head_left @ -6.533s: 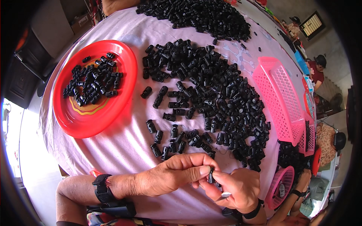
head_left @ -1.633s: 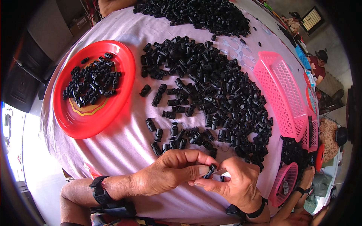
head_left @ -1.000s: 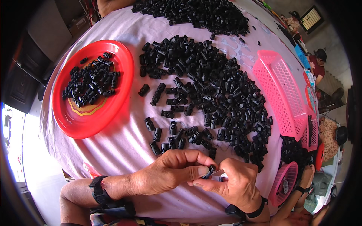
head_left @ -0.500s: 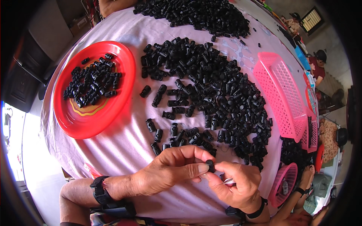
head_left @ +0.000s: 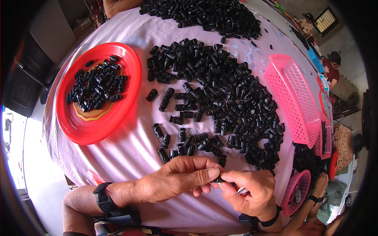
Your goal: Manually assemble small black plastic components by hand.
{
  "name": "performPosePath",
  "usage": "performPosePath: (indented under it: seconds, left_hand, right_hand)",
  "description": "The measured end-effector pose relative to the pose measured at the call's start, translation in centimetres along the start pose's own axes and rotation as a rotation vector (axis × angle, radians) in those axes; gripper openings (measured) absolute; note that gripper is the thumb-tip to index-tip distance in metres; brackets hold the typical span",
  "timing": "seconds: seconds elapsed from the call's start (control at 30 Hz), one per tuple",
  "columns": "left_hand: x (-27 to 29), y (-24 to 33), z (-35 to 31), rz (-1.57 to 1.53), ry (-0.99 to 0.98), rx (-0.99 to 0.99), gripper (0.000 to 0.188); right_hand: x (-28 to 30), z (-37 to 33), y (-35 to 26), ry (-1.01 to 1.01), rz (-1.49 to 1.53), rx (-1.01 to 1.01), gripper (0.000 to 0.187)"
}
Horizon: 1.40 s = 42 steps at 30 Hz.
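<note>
Between thumb and fingertips, my left hand pinches a small black cord lock, now mostly covered by the fingers. My right hand meets it from the other side, thumb and finger against the piece. A slim, pointed silver metal tool is tucked in the right hand; its exact kind cannot be made out. Just beyond my hands spreads a large heap of similar black cord locks, with several loose ones at its near left edge. A red plate at the left holds a smaller pile of them.
A pink cloth covers the table. Pink plastic baskets stand along the right, with a round pink basket nearer. Another black heap lies at the far side. Other people's arms show at right and at the far edge.
The cord lock has turned in my fingers and shows less of its round end. My left thumb has come over it, and the right hand has shifted slightly lower.
</note>
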<state>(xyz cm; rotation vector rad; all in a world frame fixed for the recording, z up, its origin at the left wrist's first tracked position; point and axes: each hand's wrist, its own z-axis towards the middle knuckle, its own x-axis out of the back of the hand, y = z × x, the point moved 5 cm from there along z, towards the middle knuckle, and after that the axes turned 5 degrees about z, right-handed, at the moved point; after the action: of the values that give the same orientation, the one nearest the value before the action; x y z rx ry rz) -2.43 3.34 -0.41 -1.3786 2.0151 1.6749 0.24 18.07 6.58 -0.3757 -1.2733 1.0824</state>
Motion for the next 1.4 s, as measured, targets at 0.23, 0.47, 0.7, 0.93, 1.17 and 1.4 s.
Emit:
performPosePath:
  seconds: [0.23,0.47,0.7,0.93,1.17,1.4]
  left_hand:
    - [0.1,0.1,-0.1,-0.131,-0.029,-0.051,0.032]
    - [0.2,-0.2,-0.2,-0.035,0.003,-0.008,0.033]
    - [0.1,0.1,-0.2,-0.127,-0.002,-0.072,0.025]
    - [-0.1,-0.2,0.0,-0.112,0.020,-0.065,0.024]
    - [-0.3,0.0,0.0,-0.075,-0.009,-0.090,0.025]
    - [-0.4,-0.1,0.1,-0.064,-0.015,-0.089,0.027]
  right_hand:
    - [0.3,0.3,-0.1,0.043,0.008,-0.024,0.031]
    - [0.0,0.1,-0.1,0.031,0.026,-0.049,0.038]
    - [0.3,0.0,-0.6,0.011,-0.042,-0.142,0.039]
    - [-0.3,0.3,0.1,-0.005,-0.185,-0.082,0.042]
    - [-0.4,-0.1,0.6,-0.006,-0.256,-0.082,0.050]
    - [-0.5,-0.2,0.7,0.000,-0.277,-0.069,0.053]
